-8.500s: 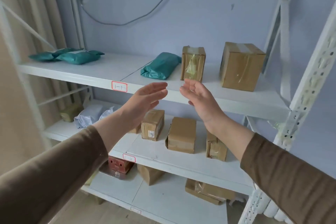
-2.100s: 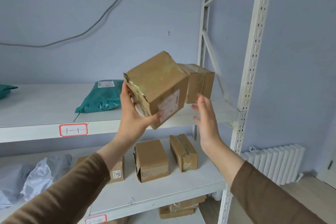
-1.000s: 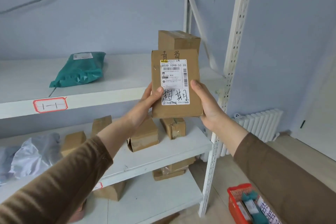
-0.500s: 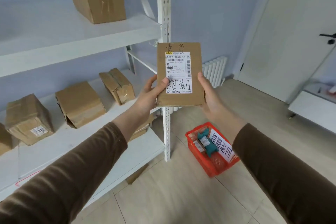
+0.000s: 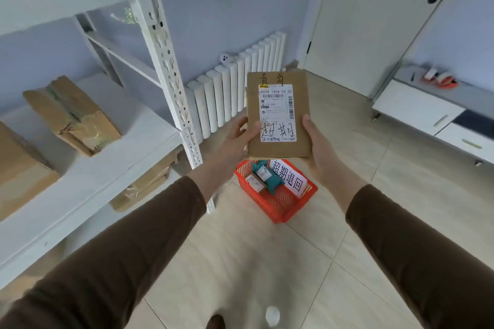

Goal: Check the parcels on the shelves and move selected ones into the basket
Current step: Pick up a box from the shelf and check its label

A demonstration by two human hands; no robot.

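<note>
I hold a brown cardboard parcel (image 5: 278,147) upright in front of me, its white shipping label with handwritten characters facing me. My left hand (image 5: 235,136) grips its left edge, thumb across the front. My right hand (image 5: 316,139) grips its right edge. The parcel hangs in the air just above a red plastic basket (image 5: 280,203) on the floor, which carries a white sign with printed characters and holds a teal bag and small labelled parcels.
A white metal shelf unit (image 5: 112,157) stands at left with taped cardboard boxes (image 5: 72,115) on it and another box (image 5: 144,184) below. A white radiator (image 5: 235,88) lines the wall. A door (image 5: 374,21) and low white cabinet (image 5: 433,112) are at right.
I have turned right and down, away from the shelves, carrying the parcel with both hands. The basket has come closer and now sits right beneath the parcel.
</note>
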